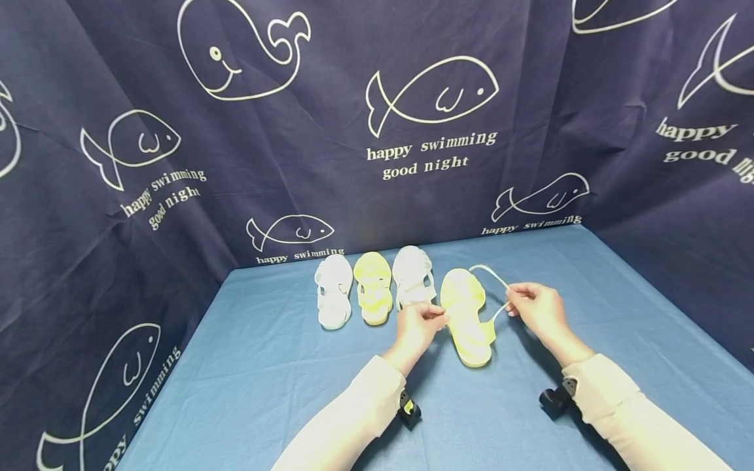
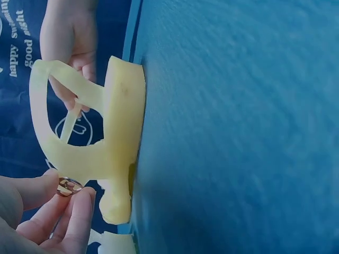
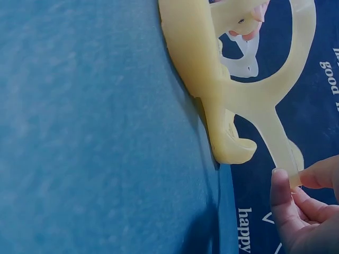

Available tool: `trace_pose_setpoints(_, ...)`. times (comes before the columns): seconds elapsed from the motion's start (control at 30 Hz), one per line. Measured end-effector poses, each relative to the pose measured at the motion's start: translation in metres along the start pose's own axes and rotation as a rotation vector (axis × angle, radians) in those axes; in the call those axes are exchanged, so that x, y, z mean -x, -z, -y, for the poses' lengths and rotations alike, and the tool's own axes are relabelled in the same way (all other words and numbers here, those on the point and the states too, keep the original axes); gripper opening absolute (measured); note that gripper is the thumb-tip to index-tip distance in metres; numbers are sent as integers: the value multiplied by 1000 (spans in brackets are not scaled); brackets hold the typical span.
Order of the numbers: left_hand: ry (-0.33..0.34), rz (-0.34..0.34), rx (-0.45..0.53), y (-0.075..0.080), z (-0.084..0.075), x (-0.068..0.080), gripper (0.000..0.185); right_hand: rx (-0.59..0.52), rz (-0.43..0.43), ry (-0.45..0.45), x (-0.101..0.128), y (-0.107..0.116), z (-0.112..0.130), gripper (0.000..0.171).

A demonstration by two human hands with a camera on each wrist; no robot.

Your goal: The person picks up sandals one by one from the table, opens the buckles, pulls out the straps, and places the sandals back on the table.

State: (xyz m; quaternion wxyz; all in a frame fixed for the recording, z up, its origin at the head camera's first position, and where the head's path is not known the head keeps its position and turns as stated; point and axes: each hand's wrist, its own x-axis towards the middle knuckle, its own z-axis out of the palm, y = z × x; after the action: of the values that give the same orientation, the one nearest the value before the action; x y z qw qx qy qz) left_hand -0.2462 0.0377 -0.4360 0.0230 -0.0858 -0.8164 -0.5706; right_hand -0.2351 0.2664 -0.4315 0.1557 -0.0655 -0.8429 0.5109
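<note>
One yellow sandal (image 1: 462,314) sits right of centre in the head view, on a blue surface (image 1: 253,392). The left hand (image 1: 415,332) pinches its metal buckle (image 2: 69,186); the right hand (image 1: 538,313) pinches its strap (image 3: 278,143). Nearer centre stand two white sandals (image 1: 334,314) and a second yellow one (image 1: 376,302) between them.

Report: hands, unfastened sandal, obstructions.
Left hand pinching buckle. Right hand pinching strap. Unfastened yellow sandal on table. White sandal near left hand, nothing visibly blocking.

navy backdrop (image 1: 344,167) (white fish outlines (image 1: 432,122)) | blue tablecloth (image 1: 259,373) | two white sandals (image 1: 334,307) flanking yellow sandal (image 1: 374,299)
</note>
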Motion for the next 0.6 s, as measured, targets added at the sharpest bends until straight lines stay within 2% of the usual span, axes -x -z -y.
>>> trace_pose_setpoints(0.27, -73, 0, -107, 1, -4, 1, 11, -135, 12, -106, -8, -11, 4, 33)
trace_pose_setpoints(0.4, -84, 10, -112, 1, -4, 2, 14, -167, 17, -133, -11, -18, 6, 34)
trace_pose_setpoints(0.6, -64, 56, -76, 0, -3, 2, 19, -172, 11, -145, -15, -28, 9, 33)
